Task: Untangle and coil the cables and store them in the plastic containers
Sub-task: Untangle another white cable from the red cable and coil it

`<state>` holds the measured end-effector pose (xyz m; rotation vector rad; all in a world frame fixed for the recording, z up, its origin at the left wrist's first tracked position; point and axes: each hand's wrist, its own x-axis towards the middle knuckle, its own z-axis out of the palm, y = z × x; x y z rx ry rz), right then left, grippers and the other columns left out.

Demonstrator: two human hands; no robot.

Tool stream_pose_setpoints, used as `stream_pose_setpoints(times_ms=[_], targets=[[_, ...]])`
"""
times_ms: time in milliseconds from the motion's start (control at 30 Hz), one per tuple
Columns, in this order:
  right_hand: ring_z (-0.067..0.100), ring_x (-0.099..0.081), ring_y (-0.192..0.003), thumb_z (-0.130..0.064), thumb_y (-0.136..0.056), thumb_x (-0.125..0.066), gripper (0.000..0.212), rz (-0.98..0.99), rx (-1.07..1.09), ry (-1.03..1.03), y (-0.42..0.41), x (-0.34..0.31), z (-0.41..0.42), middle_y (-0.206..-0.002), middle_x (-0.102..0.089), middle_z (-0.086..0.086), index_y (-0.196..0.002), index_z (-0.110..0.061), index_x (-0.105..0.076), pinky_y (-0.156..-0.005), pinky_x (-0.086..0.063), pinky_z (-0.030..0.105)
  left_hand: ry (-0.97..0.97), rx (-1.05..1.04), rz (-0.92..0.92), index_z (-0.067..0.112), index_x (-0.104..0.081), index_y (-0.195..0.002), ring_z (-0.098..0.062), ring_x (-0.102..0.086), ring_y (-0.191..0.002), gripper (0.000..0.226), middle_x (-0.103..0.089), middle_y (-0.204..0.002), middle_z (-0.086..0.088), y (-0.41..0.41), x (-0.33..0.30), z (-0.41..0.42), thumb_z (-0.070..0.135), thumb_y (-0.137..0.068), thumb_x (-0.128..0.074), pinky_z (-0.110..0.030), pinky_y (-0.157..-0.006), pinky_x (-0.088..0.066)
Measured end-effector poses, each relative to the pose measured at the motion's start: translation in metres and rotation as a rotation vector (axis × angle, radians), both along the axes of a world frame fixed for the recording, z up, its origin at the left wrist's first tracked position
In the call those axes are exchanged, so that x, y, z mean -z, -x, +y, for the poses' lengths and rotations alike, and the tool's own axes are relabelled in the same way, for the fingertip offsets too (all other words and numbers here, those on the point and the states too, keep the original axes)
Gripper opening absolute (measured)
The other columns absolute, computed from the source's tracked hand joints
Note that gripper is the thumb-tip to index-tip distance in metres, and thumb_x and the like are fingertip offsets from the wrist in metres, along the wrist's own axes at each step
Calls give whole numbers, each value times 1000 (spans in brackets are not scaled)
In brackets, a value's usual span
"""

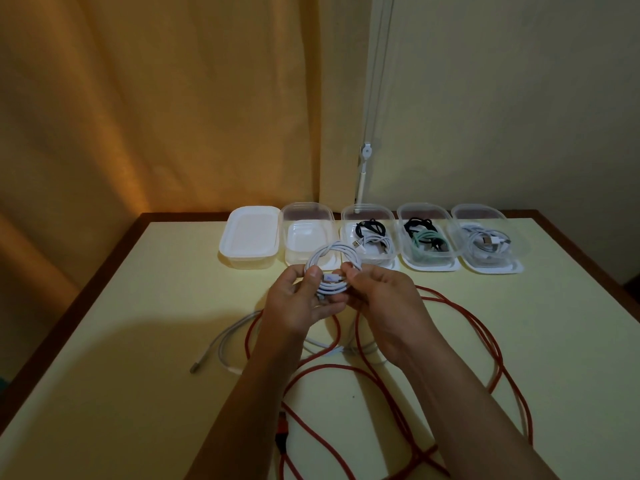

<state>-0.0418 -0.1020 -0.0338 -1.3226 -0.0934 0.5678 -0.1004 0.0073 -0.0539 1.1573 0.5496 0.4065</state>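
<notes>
A coiled white cable [331, 268] is pinched at its lower edge by the left hand [300, 301] and right hand [380, 295], held above the table [138, 306], just in front of the open empty container [307, 242].

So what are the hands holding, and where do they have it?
Both hands hold the coiled white cable. The left hand pinches the coil's left side, and the right hand pinches its right side, near the plug end.
</notes>
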Motion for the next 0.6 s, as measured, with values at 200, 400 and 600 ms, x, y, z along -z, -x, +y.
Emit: stream_pose_setpoints(times_ms=[200,400,600], targets=[[26,-75,-89,-8,-98,-59,17,-41,20,47,1,0,0,-92,-78,13,-96,-2,-75,-87,-60,36,188,55,21,6,-61,-113,-24,-74,-76,23,-74,-98,-14,0,0,6,21,-103,-47,-35,-68,-59],[4,-71,-79,-18,-99,-59,17,-297,-63,360,-3,2,-4,-86,-78,-3,-95,-16,-75,-85,-54,33,-18,74,98,20,-69,-93,-23,-71,-95,17,-76,-87,3,5,3,18,22,-100,-54,-35,-75,-58],[3,-72,-80,-17,-101,-55,20,-275,-90,318,-2,0,-5,-84,-78,-6,-97,-19,-74,-81,-56,29,-173,28,120,21,-73,-96,-28,-68,-99,19,-73,-99,-5,5,6,19,28,-100,-55,-28,-70,-58]])
